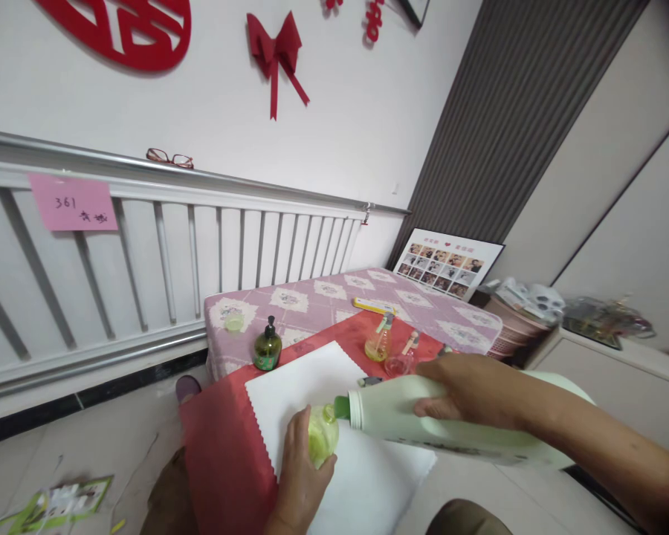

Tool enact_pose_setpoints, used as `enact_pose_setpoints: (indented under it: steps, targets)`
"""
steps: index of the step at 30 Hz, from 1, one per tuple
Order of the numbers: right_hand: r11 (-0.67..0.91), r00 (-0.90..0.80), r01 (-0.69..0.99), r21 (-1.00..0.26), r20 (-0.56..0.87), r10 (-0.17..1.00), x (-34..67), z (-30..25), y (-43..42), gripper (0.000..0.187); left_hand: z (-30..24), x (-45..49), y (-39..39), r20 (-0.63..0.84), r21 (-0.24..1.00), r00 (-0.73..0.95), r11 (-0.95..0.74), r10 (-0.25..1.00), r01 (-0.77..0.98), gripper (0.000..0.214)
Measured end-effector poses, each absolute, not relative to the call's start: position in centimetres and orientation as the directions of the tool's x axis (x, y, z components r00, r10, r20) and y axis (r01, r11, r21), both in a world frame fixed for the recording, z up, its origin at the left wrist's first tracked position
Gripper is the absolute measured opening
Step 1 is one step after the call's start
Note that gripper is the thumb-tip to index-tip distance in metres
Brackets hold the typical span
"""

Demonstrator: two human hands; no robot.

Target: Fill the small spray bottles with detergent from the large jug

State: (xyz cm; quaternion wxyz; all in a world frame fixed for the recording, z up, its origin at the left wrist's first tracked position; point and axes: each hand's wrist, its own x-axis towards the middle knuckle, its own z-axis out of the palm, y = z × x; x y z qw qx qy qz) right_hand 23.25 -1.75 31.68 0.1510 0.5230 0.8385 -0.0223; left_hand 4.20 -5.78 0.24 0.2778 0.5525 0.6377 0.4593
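My right hand (471,390) grips a large white jug (424,427) with a green neck, tipped on its side so the spout points left. My left hand (301,472) is wrapped round a small clear bottle (322,435) holding pale green liquid, right at the jug's spout. Both are held over a white cloth (306,386) that lies on a red mat (223,453).
A dark green pump bottle (267,348), a yellow spray bottle (379,343) and a small pink bottle (402,360) stand on the table's pink patterned cloth (451,316). White radiator at left, photo board at back, cluttered white cabinet at right, leaflets on the floor.
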Motion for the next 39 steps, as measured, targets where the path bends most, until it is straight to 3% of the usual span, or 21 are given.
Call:
enact_pose_setpoints:
  steps: [39]
  targets:
    - [0.476,-0.426,0.869,0.135,-0.286,0.858,23.39,31.57,-1.56,0.032,-0.23,4.01,-5.67,0.191,0.896,-0.223,-0.077,0.956,0.438,0.08]
